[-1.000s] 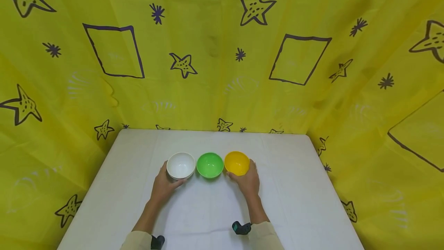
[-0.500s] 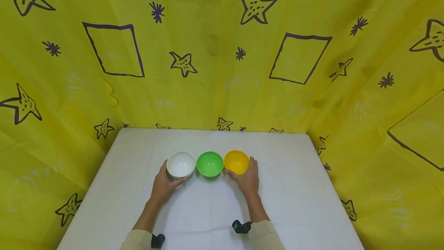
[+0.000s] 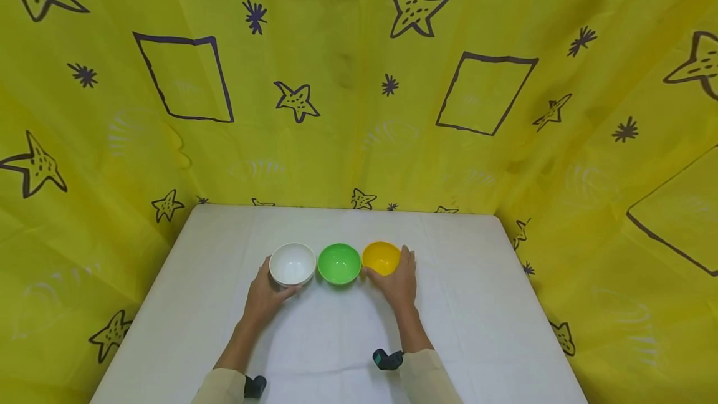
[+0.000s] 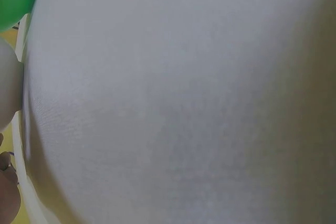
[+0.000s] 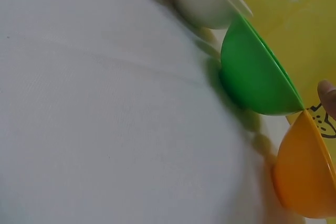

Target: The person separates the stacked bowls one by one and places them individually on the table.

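Observation:
Three bowls stand in a row on the white-covered table: a white bowl point(image 3: 293, 264), a green bowl point(image 3: 339, 264) and a yellow bowl point(image 3: 381, 258). My left hand point(image 3: 265, 297) holds the white bowl at its left and near sides, with the thumb along the front. Over the near right side of the yellow bowl is my right hand point(image 3: 399, 282), its fingers extended. In the right wrist view, its thumb point(image 5: 326, 97) sits apart from the yellow bowl point(image 5: 304, 169), above the rim. There the green bowl point(image 5: 257, 72) meets the yellow one at the rim.
The white tablecloth point(image 3: 336, 341) spreads around the bowls. A yellow curtain point(image 3: 336, 161) with drawn stars and frames encloses the back and sides. A dark wrist device point(image 3: 387, 359) is on the right forearm, and another device point(image 3: 255, 386) on the left.
My right hand has shifted slightly up over the yellow bowl, its fingers higher beside the rim. The left hand and the row of bowls stay as they were; the view tilts slightly.

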`<state>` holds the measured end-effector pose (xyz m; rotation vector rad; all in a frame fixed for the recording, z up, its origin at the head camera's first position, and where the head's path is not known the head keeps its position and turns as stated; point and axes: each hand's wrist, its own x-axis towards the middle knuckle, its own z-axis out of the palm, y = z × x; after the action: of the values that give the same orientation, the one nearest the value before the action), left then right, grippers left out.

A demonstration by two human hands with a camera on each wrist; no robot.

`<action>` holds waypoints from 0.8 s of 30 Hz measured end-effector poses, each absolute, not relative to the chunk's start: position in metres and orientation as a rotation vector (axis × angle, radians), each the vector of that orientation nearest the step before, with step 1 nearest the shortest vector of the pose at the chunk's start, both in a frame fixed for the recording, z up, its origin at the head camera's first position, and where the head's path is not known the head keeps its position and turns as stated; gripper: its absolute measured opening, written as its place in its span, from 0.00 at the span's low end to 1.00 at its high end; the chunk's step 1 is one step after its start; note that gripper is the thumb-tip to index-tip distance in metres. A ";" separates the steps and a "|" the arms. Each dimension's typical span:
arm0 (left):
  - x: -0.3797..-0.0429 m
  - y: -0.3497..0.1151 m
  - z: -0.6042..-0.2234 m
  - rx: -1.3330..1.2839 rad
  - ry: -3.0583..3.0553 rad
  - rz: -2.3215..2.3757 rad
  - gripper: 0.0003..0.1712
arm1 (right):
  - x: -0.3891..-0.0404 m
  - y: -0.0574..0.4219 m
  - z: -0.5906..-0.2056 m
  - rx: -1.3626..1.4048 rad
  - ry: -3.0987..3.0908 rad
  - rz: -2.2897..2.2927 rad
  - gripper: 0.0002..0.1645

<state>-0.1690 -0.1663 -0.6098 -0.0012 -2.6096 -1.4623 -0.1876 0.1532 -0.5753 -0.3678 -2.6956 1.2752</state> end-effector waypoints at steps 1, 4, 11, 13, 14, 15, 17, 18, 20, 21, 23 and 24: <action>-0.169 -0.166 -0.609 0.000 -2.609 -1.465 0.61 | -0.188 0.152 -0.575 -0.370 -2.696 1.277 0.77; -0.170 -0.166 -0.608 -0.001 -2.612 -1.463 0.61 | -0.190 0.150 -0.573 -0.377 -2.697 1.281 0.76; -0.171 -0.167 -0.608 -0.002 -2.613 -1.461 0.61 | -0.192 0.144 -0.570 -0.327 -2.685 1.280 0.76; -0.171 -0.167 -0.608 0.002 -2.612 -1.464 0.61 | -0.193 0.142 -0.569 -0.300 -2.684 1.259 0.76; -0.171 -0.167 -0.609 0.005 -2.613 -1.464 0.61 | -0.193 0.141 -0.568 -0.291 -2.684 1.248 0.75; -0.170 -0.167 -0.609 0.008 -2.615 -1.463 0.61 | -0.194 0.141 -0.568 -0.282 -2.686 1.231 0.75; -0.170 -0.168 -0.611 0.016 -2.621 -1.456 0.62 | -0.195 0.139 -0.569 -0.270 -2.689 1.191 0.75; -0.170 -0.168 -0.611 0.019 -2.623 -1.454 0.62 | -0.195 0.139 -0.569 -0.268 -2.690 1.177 0.74; -0.170 -0.168 -0.613 0.021 -2.625 -1.450 0.62 | -0.195 0.137 -0.568 -0.269 -2.692 1.165 0.74; -0.170 -0.168 -0.614 0.023 -2.624 -1.451 0.62 | -0.195 0.136 -0.568 -0.269 -2.695 1.162 0.74; -0.170 -0.168 -0.614 0.022 -2.623 -1.454 0.62 | -0.196 0.134 -0.567 -0.268 -2.694 1.175 0.74; -0.170 -0.168 -0.614 0.022 -2.623 -1.455 0.62 | -0.197 0.133 -0.566 -0.263 -2.692 1.182 0.75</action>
<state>-0.1703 -0.1682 -0.6143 0.0220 -2.6232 -1.4554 -0.1967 0.1328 -0.5659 -0.2634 -2.6916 1.1821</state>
